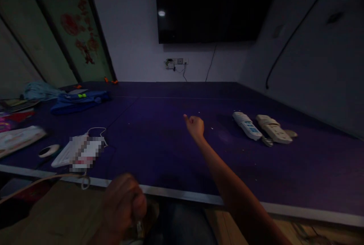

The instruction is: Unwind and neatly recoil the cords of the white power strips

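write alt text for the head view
A person's right hand is extended over a dim purple table, left hand curled near its front edge. Two power strips lie to the right; a black screen hangs beyond.

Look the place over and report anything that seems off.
Scattered pale specks dot the purple tabletop, resembling crumbs or scraps against the dark surface. Along the right-hand wall, a dark cable slants down to a cable end seemingly connected to nothing.
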Tool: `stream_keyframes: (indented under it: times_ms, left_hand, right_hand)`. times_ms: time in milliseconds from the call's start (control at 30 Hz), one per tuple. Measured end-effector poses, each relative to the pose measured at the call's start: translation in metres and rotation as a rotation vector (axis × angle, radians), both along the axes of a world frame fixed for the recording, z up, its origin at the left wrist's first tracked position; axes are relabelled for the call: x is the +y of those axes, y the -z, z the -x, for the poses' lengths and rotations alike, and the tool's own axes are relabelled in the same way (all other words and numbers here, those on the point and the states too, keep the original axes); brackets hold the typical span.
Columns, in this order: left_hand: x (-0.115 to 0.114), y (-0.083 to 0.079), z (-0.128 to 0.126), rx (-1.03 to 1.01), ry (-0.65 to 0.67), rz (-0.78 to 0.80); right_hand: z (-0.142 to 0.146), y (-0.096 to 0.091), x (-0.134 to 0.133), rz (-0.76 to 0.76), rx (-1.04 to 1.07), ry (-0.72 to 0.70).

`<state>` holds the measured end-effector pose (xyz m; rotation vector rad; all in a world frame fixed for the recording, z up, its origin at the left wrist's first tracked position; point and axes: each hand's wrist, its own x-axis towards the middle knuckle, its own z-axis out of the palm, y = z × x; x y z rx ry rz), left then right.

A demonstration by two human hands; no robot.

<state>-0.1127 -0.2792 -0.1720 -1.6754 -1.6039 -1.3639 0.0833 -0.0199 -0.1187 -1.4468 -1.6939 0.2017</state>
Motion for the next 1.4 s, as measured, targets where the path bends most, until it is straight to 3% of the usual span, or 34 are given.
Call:
stream_keyframes:
  times_ms: [67, 167, 233, 333, 467, 600, 767, 1167, 1400]
  left_hand:
    - [0.055, -0.034, -0.032, 0.07, 0.134, -0.052]
    - [0.14, -0.07, -0.058, -0.049, 0.088, -0.045]
    - [0.183, -0.07, -0.062, -0.175, 0.04, 0.012]
    - [0.216, -0.043, -0.053, -0.251, -0.011, 0.05]
    - [0.221, -0.011, -0.036, -0.18, -0.057, 0.065]
    - [0.217, -0.012, -0.026, -0.193, -0.123, 0.042]
    - [0.22, -0.012, -0.023, -0.225, -0.132, 0.07]
    - [0.229, -0.01, -0.014, -0.346, -0.198, 0.087]
    - [0.234, -0.008, -0.013, -0.333, -0.185, 0.113]
  right_hand:
    - [-0.031, 0.002, 0.015, -0.004, -0.027, 0.14]
    - [-0.072, 0.008, 0.028, -0.001, -0.06, 0.293]
    - [-0.095, 0.015, 0.032, 0.003, -0.054, 0.378]
    - [-0.127, 0.023, 0.035, 0.019, 0.018, 0.553]
    - [-0.165, 0.029, 0.037, -0.007, 0.075, 0.725]
    - [-0.186, 0.036, 0.042, -0.122, 0.074, 0.832]
    - [-0.192, 0.048, 0.053, -0.192, -0.063, 0.754]
    - [-0.227, 0.048, 0.073, 0.033, -0.351, 0.71]
    - [-0.229, 0.048, 0.076, 0.21, -0.383, 0.644]
